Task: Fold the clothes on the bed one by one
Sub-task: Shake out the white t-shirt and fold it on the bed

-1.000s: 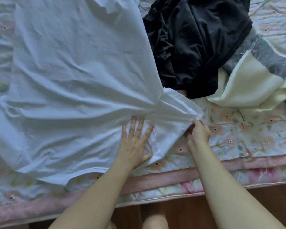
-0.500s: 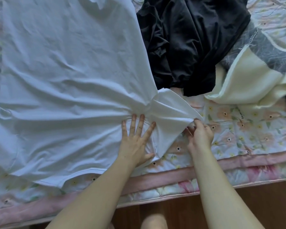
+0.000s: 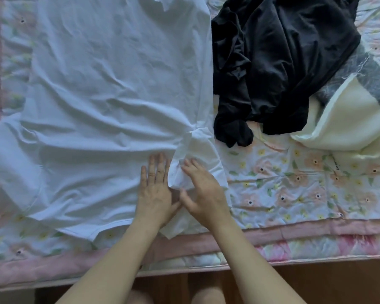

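Mostly flat, creased white T-shirt [image 3: 110, 102], soft cotton

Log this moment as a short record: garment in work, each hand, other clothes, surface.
garment in work: white shirt, spread flat on the bed, wrinkled
sleeve: folded in toward the near edge, under the right hand
left hand: flat on the shirt, fingers straight
right hand: lying on the sleeve, fingers relaxed, no grip visible
other clothes: black garment in a heap to the right; cream cloth beside it
surface: floral bedsheet
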